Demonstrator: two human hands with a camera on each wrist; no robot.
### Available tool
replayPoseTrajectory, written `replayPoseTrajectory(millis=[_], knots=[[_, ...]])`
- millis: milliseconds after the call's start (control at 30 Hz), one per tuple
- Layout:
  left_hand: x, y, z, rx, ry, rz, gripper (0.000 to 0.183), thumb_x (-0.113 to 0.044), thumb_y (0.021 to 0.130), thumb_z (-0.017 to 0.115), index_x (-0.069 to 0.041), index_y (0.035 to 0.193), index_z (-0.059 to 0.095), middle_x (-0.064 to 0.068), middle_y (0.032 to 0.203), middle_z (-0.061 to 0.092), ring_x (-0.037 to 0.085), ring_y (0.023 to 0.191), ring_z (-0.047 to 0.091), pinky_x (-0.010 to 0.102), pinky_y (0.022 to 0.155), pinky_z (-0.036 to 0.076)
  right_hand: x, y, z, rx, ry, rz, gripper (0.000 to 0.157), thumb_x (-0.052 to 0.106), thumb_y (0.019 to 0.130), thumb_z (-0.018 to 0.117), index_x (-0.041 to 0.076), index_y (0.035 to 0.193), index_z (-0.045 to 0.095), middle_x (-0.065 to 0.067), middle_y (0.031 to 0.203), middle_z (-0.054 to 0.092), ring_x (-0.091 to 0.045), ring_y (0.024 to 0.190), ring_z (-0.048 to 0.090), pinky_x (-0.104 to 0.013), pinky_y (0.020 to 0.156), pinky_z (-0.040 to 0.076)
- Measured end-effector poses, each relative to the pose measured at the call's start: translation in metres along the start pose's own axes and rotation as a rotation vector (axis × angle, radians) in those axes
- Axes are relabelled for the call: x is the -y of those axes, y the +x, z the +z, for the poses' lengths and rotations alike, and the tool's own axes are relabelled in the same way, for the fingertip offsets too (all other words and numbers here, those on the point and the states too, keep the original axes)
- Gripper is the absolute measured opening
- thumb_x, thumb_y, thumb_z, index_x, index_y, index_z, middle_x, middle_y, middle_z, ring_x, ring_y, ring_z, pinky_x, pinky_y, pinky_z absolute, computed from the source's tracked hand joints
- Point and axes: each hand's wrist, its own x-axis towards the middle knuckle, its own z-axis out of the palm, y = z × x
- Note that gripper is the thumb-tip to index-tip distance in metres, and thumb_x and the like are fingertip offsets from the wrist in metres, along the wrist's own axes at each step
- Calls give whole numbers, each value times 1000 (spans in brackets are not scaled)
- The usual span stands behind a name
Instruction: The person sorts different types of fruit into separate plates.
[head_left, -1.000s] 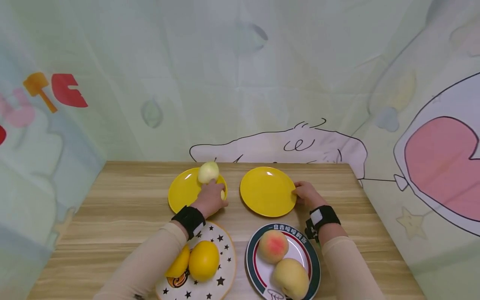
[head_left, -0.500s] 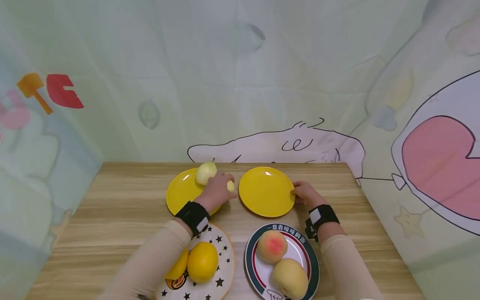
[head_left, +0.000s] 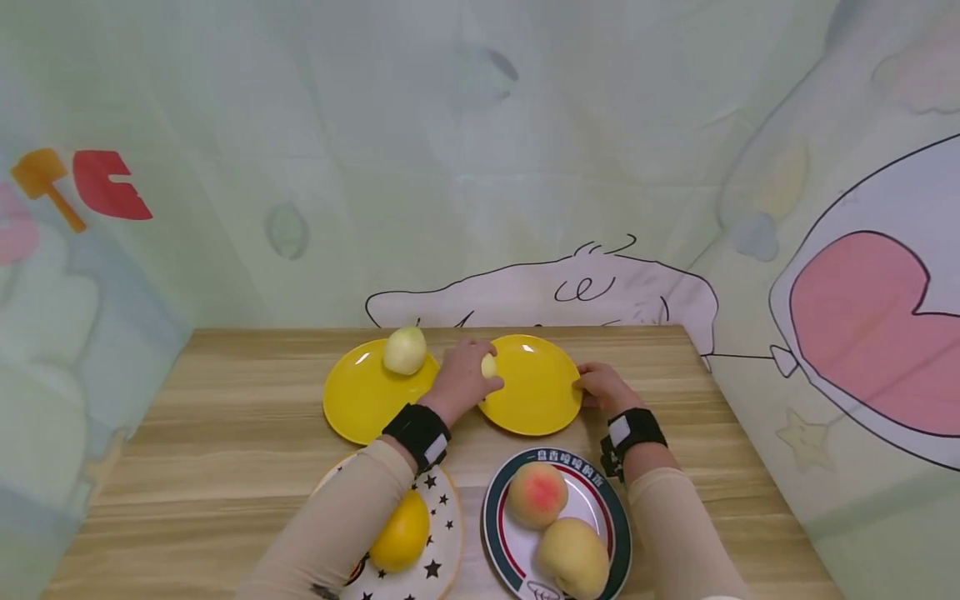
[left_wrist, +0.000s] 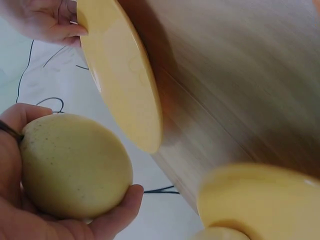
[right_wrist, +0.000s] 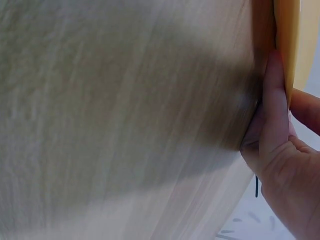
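Observation:
My left hand (head_left: 459, 379) grips a pale yellow-green pear (left_wrist: 75, 165), fingers and thumb curled round its sides, its dark stem showing in the left wrist view. In the head view this hand overlaps the left edge of the right yellow plate (head_left: 528, 396). That plate's right rim is pinched by my right hand (head_left: 606, 387), with the thumb on one face and fingers under the other in the right wrist view. A second pear (head_left: 405, 351) sits on the left yellow plate (head_left: 356, 396), stem up.
Nearer me, a white star-patterned plate (head_left: 448, 533) bears yellow fruit (head_left: 402, 533), partly covered by my left forearm. Beside it stands a green-rimmed plate (head_left: 491, 533) with a blushed peach (head_left: 537, 495) and a paler peach-like fruit (head_left: 573, 557). A printed cloth (head_left: 450, 167) hangs behind the wooden table (head_left: 187, 467).
My left hand has carried the pear from over the left yellow plate rightward to the right yellow plate's edge. My right hand stays at its rim. The head view has shifted slightly.

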Motion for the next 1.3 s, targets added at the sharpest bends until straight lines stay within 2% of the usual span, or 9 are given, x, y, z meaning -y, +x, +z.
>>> replayPoseTrajectory(millis=[167, 333, 533, 800, 967, 1133, 1300], knots=[[-9, 7, 11, 21, 4, -27, 47, -25, 90, 77, -13, 133, 63, 14, 146, 48, 37, 123, 48, 43, 102, 53, 1, 1, -1, -1, 15, 12, 42, -3, 101, 49, -11, 143, 42, -27, 133, 50, -32, 102, 59, -49, 109, 49], [-16, 12, 28, 60, 64, -49, 48, -29, 90, 77, -15, 134, 62, 12, 144, 46, 33, 118, 48, 41, 99, 53, -2, 2, 1, 0, 24, 2, 42, -4, 101, 49, -12, 141, 42, -27, 131, 50, -32, 102, 58, -48, 107, 51], [-24, 14, 42, 97, 122, -14, 50, -30, 90, 78, -14, 134, 62, 14, 141, 49, 34, 115, 49, 40, 99, 53, -3, 0, 5, -3, 37, -3, 42, -4, 100, 49, -12, 141, 43, -27, 132, 50, -32, 102, 58, -49, 108, 50], [-35, 15, 46, 122, 132, 11, 51, -27, 89, 79, -15, 135, 62, 12, 142, 46, 32, 116, 48, 38, 99, 53, 0, 0, 2, 2, 59, 18, 44, -5, 102, 48, -11, 144, 41, -28, 138, 48, -36, 112, 54, -51, 111, 47], [-34, 13, 56, 145, 161, 23, 52, -27, 89, 79, -16, 136, 61, 13, 144, 46, 33, 115, 49, 39, 99, 53, 2, -1, 2, 7, 55, 26, 45, -4, 102, 48, -10, 145, 40, -28, 140, 46, -38, 115, 53, -50, 112, 45], [-33, 11, 70, 148, 236, 50, 54, -30, 89, 79, -18, 139, 61, 13, 145, 46, 33, 118, 48, 41, 101, 51, 4, 0, 4, -6, 62, 33, 45, -5, 101, 48, -10, 145, 40, -28, 142, 45, -38, 116, 53, -50, 112, 46], [-35, 9, 74, 142, 270, 68, 57, -30, 89, 80, -19, 141, 60, 13, 148, 45, 33, 122, 46, 44, 102, 51, 3, 2, 4, -11, 71, 30, 46, -7, 100, 48, -11, 145, 40, -29, 143, 45, -38, 116, 54, -50, 112, 45]])
